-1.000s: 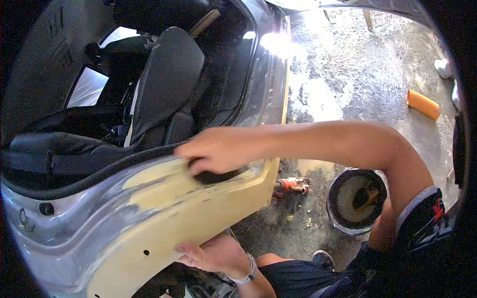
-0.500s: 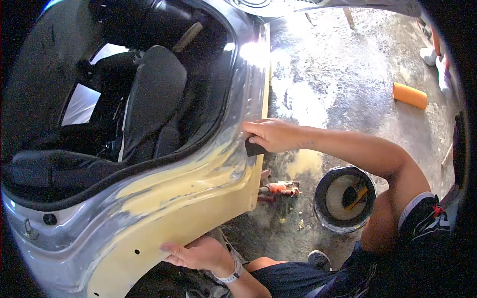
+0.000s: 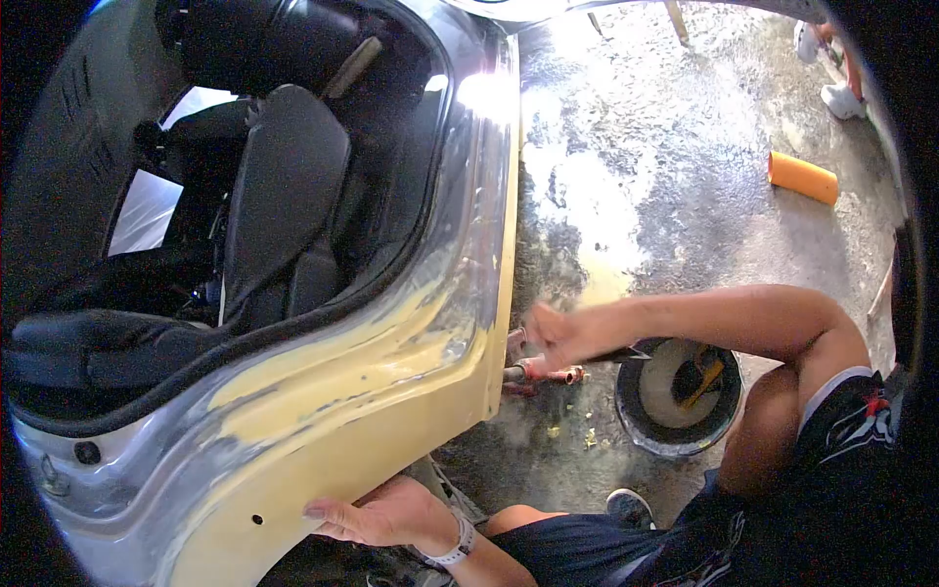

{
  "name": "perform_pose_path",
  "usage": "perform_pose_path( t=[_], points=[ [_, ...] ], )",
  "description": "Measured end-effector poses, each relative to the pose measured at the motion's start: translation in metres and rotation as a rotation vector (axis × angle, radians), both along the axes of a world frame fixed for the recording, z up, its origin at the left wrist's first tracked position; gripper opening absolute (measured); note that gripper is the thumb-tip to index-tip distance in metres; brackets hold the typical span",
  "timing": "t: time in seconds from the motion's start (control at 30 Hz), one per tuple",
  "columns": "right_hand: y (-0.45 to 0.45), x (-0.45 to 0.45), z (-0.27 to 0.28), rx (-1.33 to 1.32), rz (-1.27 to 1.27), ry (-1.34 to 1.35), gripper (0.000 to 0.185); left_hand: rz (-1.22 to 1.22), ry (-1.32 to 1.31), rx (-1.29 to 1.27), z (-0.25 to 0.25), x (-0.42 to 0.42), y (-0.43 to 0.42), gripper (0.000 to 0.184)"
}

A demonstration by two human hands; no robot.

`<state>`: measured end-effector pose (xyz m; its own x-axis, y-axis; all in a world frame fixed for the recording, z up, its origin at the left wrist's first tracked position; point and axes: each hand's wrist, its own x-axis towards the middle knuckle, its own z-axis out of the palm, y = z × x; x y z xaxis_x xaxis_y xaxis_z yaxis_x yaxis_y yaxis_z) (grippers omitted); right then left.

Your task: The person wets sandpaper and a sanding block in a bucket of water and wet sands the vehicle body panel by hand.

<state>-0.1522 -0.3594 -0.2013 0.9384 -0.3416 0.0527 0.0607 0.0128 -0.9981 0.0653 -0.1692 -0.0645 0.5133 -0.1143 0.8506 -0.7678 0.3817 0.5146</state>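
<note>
Yellow filler covers much of the grey car body panel point(image 3: 362, 421), with sanded streaks along its curved edge. My left hand point(image 3: 391, 514), with a white band at the wrist, rests at the lower edge of the panel, thumb stretched along the surface and holding nothing that shows. Off the panel's right side is my right hand point(image 3: 562, 335), its fingers curled and blurred, above red tools point(image 3: 548, 372) on the floor. A dark edge shows beneath the wrist; what the fingers hold is hidden.
A black bucket point(image 3: 675, 445) with an orange-handled tool inside stands by my knee. An orange cylinder point(image 3: 802, 178) lies on the wet floor. The car's dark seat point(image 3: 284, 196) is at the left. Another person's feet point(image 3: 841, 101) are at the top right.
My right hand has moved from the panel's surface out past its right edge, over the floor. The black pad seen in it earlier is no longer clear. My left hand has stayed at the lower edge.
</note>
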Motion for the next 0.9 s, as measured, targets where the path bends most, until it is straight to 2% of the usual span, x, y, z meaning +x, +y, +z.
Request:
perform_pose_path(
  t=[0.03,0.1,0.17,0.23,0.33,0.4,0.43,0.5,0.6,0.67,0.77,0.8,0.83,0.9],
  points=[
    [0.006,-0.004,-0.007,-0.069,0.145,0.032,0.066,0.018,-0.001,-0.001,0.002,-0.006,-0.003,0.062],
    [0.023,-0.019,-0.010,-0.122,0.516,0.270,0.077,-0.050,0.072,-0.074,0.009,-0.021,-0.009,0.061],
    [0.044,-0.026,-0.050,-0.145,0.867,0.408,0.090,-0.116,0.121,-0.125,0.012,-0.034,-0.013,0.060],
    [0.068,-0.039,-0.093,-0.106,1.112,0.526,0.084,-0.251,0.202,-0.236,0.011,-0.043,-0.015,0.060],
    [0.086,-0.071,-0.120,-0.119,0.748,0.984,0.071,-0.273,0.194,-0.235,0.003,-0.045,-0.015,0.060],
    [0.079,-0.076,-0.124,-0.050,0.505,1.195,0.076,-0.256,0.198,-0.213,-0.002,-0.045,-0.017,0.061],
    [0.077,-0.079,-0.127,-0.032,0.405,1.258,0.074,-0.241,0.196,-0.198,-0.004,-0.045,-0.017,0.061],
    [0.078,-0.076,-0.148,-0.113,0.383,1.282,0.070,-0.203,0.178,-0.162,-0.010,-0.045,-0.018,0.062],
    [0.095,-0.064,-0.199,-0.483,0.588,1.130,0.064,-0.128,0.130,-0.104,-0.018,-0.043,-0.018,0.063],
    [0.118,-0.056,-0.241,-0.915,0.751,0.912,0.061,-0.100,0.131,-0.069,-0.025,-0.040,-0.020,0.063],
    [0.141,-0.060,-0.304,-1.539,0.761,0.608,0.055,0.197,-0.148,0.071,-0.041,-0.032,-0.022,0.064],
    [0.141,-0.065,-0.315,-1.619,0.711,0.551,0.053,0.175,-0.103,0.141,-0.045,-0.029,-0.023,0.064],
    [0.140,-0.075,-0.320,-1.617,0.656,0.527,0.051,0.526,-0.395,0.199,-0.050,-0.027,-0.026,0.065],
    [0.122,-0.092,-0.288,-1.389,0.418,0.479,0.041,0.762,-0.551,0.291,-0.054,-0.025,-0.027,0.065]
  ],
)
